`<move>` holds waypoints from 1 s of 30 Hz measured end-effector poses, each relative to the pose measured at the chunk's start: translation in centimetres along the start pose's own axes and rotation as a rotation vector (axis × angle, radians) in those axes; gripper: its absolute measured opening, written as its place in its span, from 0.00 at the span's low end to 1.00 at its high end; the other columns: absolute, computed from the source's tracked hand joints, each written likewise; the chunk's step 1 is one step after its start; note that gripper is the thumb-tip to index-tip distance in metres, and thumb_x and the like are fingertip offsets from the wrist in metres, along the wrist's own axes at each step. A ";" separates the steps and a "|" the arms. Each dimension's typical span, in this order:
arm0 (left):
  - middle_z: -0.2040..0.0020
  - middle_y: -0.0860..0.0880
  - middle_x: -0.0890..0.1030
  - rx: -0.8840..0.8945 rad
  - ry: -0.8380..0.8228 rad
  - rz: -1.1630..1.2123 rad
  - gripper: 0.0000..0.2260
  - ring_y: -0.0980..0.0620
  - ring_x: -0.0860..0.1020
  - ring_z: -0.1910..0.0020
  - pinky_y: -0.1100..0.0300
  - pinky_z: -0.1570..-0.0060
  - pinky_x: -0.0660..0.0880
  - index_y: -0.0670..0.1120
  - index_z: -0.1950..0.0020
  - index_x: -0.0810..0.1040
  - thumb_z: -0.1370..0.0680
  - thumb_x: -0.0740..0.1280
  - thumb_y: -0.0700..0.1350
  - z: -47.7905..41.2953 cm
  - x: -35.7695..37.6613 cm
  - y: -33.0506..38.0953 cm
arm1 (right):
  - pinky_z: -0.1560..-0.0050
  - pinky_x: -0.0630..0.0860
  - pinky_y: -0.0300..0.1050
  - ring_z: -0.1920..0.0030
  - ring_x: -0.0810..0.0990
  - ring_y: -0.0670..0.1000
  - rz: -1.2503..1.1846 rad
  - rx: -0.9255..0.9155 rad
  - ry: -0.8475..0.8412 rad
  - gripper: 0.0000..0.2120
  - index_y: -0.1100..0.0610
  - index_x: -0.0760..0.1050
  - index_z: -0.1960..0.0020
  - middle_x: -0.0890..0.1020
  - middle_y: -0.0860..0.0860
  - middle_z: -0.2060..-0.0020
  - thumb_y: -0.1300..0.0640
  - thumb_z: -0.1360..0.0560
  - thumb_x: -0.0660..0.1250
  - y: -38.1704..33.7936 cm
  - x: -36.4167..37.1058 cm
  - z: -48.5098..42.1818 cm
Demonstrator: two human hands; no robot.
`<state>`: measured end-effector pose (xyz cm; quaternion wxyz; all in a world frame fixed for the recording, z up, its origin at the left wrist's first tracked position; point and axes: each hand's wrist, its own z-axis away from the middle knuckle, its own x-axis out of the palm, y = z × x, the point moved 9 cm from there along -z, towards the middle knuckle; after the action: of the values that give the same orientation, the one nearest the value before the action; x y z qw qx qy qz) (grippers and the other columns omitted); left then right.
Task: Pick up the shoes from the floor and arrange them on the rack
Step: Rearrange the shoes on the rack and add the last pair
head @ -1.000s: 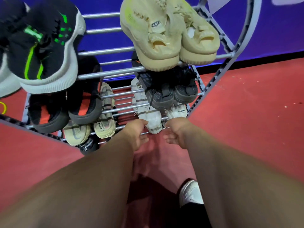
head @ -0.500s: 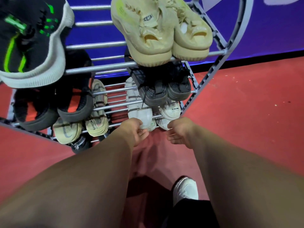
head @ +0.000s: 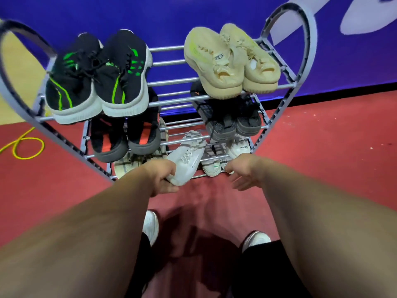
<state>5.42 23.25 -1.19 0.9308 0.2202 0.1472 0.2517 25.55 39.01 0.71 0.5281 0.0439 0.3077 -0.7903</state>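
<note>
Our left hand grips the heel of 1 white shoe, which lies tilted at the front edge of the rack's lowest shelf. Our right hand hangs nearby with its fingers relaxed, holding nothing.

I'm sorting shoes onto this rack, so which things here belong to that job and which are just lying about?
Job: white shoe, gripped by the left hand; right hand; rack; black-green pair; beige pair.
Lying about: yellow cable on the floor; blue wall.

Red floor meets a blue wall; yellow cable lies left.
</note>
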 end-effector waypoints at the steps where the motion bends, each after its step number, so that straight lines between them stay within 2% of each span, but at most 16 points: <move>1: 0.50 0.39 0.84 0.012 0.015 -0.038 0.13 0.43 0.85 0.58 0.50 0.63 0.84 0.40 0.39 0.72 0.23 0.58 0.35 0.4 -0.5 0.1 | 0.45 0.83 0.56 0.57 0.85 0.59 0.018 0.001 0.005 0.15 0.61 0.73 0.35 0.83 0.61 0.44 0.54 0.18 0.64 -0.1 -0.1 0.4; 3: 0.57 0.41 0.84 0.024 0.048 -0.117 0.08 0.45 0.83 0.65 0.54 0.72 0.82 0.42 0.44 0.73 0.22 0.58 0.37 1.4 -1.4 0.5 | 0.45 0.82 0.56 0.60 0.83 0.58 0.038 -0.001 0.010 0.12 0.60 0.74 0.40 0.82 0.62 0.42 0.54 0.18 0.64 -0.4 -0.4 1.5; 6: 0.58 0.43 0.82 0.047 0.075 -0.177 0.09 0.47 0.81 0.66 0.56 0.70 0.81 0.43 0.44 0.73 0.21 0.58 0.41 2.6 -2.6 1.3 | 0.41 0.81 0.59 0.57 0.82 0.60 0.047 -0.004 0.020 0.07 0.59 0.73 0.47 0.82 0.63 0.41 0.55 0.18 0.63 -0.8 -0.8 3.3; 9: 0.56 0.43 0.83 0.047 0.023 -0.228 0.12 0.48 0.81 0.64 0.56 0.63 0.81 0.43 0.41 0.74 0.23 0.59 0.42 3.5 -3.3 2.1 | 0.40 0.81 0.60 0.55 0.82 0.61 0.051 -0.004 0.025 0.10 0.60 0.73 0.41 0.82 0.61 0.44 0.55 0.18 0.64 -0.9 -1.1 5.0; 11: 0.56 0.41 0.84 0.050 -0.028 -0.291 0.12 0.48 0.82 0.63 0.57 0.62 0.82 0.41 0.42 0.77 0.24 0.60 0.42 4.4 -3.4 2.6 | 0.41 0.81 0.60 0.54 0.84 0.60 0.063 -0.006 0.034 0.14 0.60 0.73 0.36 0.82 0.61 0.45 0.54 0.18 0.64 -0.7 -1.6 5.9; 13: 0.57 0.40 0.85 0.040 -0.107 -0.354 0.11 0.47 0.84 0.63 0.55 0.57 0.82 0.39 0.45 0.78 0.24 0.61 0.40 5.3 -3.2 2.7 | 0.43 0.82 0.61 0.53 0.84 0.59 0.065 0.001 0.034 0.18 0.59 0.71 0.31 0.82 0.60 0.44 0.52 0.18 0.64 -0.3 -1.9 6.7; 17: 0.57 0.39 0.85 0.016 -0.256 -0.470 0.12 0.47 0.84 0.63 0.56 0.55 0.82 0.37 0.46 0.80 0.26 0.63 0.40 6.1 -2.6 2.4 | 0.45 0.82 0.62 0.51 0.83 0.60 0.022 0.075 0.041 0.30 0.59 0.68 0.26 0.80 0.57 0.45 0.43 0.21 0.67 1.5 -2.6 6.8; 18: 0.58 0.39 0.85 0.006 -0.296 -0.499 0.12 0.47 0.84 0.63 0.57 0.55 0.81 0.37 0.48 0.81 0.27 0.63 0.40 6.2 -2.3 2.2 | 0.44 0.81 0.63 0.49 0.82 0.61 0.008 0.083 0.058 0.33 0.58 0.67 0.24 0.79 0.57 0.42 0.40 0.22 0.67 1.7 -2.9 6.9; 20: 0.57 0.39 0.85 -0.032 -0.385 -0.551 0.14 0.49 0.84 0.63 0.60 0.57 0.80 0.37 0.50 0.84 0.31 0.67 0.41 6.5 -1.8 1.8 | 0.40 0.79 0.63 0.39 0.78 0.65 0.045 0.052 0.111 0.36 0.55 0.62 0.20 0.72 0.61 0.29 0.36 0.20 0.63 1.4 -3.8 7.1; 22: 0.55 0.38 0.85 -0.093 -0.488 -0.581 0.22 0.51 0.84 0.62 0.63 0.61 0.79 0.37 0.51 0.86 0.43 0.74 0.44 6.6 -1.4 1.0 | 0.36 0.76 0.63 0.31 0.73 0.66 0.062 0.036 0.134 0.37 0.55 0.62 0.20 0.66 0.60 0.22 0.33 0.20 0.61 1.4 -4.3 6.8; 24: 0.53 0.38 0.84 -0.133 -0.548 -0.577 0.33 0.50 0.82 0.61 0.64 0.64 0.78 0.38 0.45 0.86 0.51 0.78 0.43 6.4 -1.4 0.4 | 0.41 0.77 0.66 0.37 0.80 0.65 0.052 0.121 0.007 0.41 0.51 0.74 0.28 0.76 0.58 0.29 0.24 0.29 0.61 2.5 -3.2 6.1; 25: 0.53 0.38 0.83 -0.146 -0.558 -0.558 0.36 0.49 0.81 0.61 0.63 0.65 0.78 0.38 0.41 0.84 0.50 0.78 0.43 6.1 -1.4 0.2 | 0.42 0.78 0.67 0.43 0.83 0.64 0.057 0.162 -0.094 0.40 0.51 0.79 0.34 0.82 0.57 0.36 0.22 0.31 0.61 3.1 -2.2 6.0; 26: 0.54 0.38 0.83 -0.154 -0.547 -0.538 0.34 0.49 0.81 0.62 0.63 0.65 0.78 0.39 0.40 0.83 0.46 0.77 0.43 5.8 -1.4 0.0 | 0.42 0.78 0.65 0.49 0.85 0.61 0.060 0.181 -0.180 0.37 0.52 0.82 0.42 0.86 0.56 0.45 0.22 0.30 0.60 3.6 -1.4 5.7; 28: 0.60 0.42 0.82 -0.155 -0.439 -0.449 0.18 0.50 0.81 0.67 0.62 0.63 0.77 0.41 0.45 0.81 0.34 0.71 0.43 4.6 -1.6 -0.1 | 0.46 0.81 0.56 0.56 0.85 0.57 0.054 0.195 -0.252 0.31 0.53 0.84 0.51 0.87 0.53 0.56 0.26 0.26 0.62 4.1 -0.8 5.4; 30: 0.65 0.46 0.79 -0.125 -0.258 -0.313 0.05 0.51 0.80 0.71 0.59 0.63 0.79 0.42 0.50 0.78 0.25 0.68 0.41 2.7 -2.3 0.2 | 0.53 0.79 0.49 0.60 0.84 0.53 0.003 0.189 -0.301 0.25 0.53 0.84 0.53 0.86 0.52 0.60 0.30 0.27 0.68 4.4 -0.5 4.7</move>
<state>4.43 21.28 1.58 0.9816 0.1670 0.0436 0.0822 30.78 35.80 2.74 0.5627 -0.0249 0.1493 -0.8127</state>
